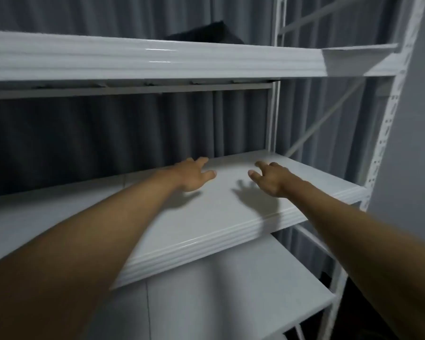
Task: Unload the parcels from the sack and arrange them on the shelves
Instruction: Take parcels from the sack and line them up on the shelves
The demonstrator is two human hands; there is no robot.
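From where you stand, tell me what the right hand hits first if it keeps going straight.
Likely the grey curtain behind the middle shelf; the right hand points over bare shelf surface, though depth is unclear.

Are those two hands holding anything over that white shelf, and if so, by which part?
Nothing is held. The left hand and the right hand both reach out over the middle shelf with fingers loosely spread, and no parcel is in either grip.
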